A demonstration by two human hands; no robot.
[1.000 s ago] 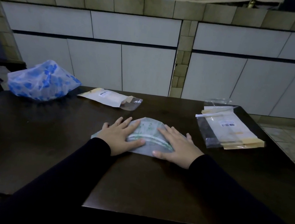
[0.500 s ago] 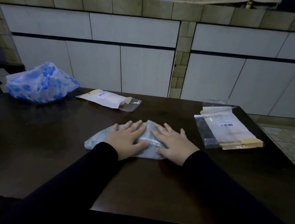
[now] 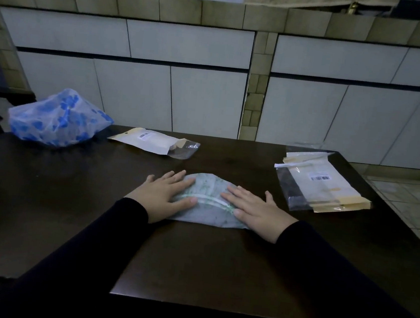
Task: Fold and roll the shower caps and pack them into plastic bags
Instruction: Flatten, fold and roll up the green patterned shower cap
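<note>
A pale green-patterned shower cap (image 3: 208, 199) lies folded flat into a half-round on the dark table (image 3: 67, 208), its straight edge toward me. My left hand (image 3: 164, 194) presses flat on its left part with straight fingers. My right hand (image 3: 255, 209) lies flat on its right part in the same way. A single plastic bag (image 3: 153, 142) with a barcode label lies behind the cap. A stack of plastic bags (image 3: 321, 187) sits at the right.
A puffed blue-flowered shower cap (image 3: 59, 118) stands at the table's far left corner. White cabinet doors (image 3: 205, 100) run behind the table. Tiled floor (image 3: 413, 200) shows to the right of the table.
Both hands have slid apart across the cap, from close together at its middle out to its two sides, and the cap now lies flatter and wider.
</note>
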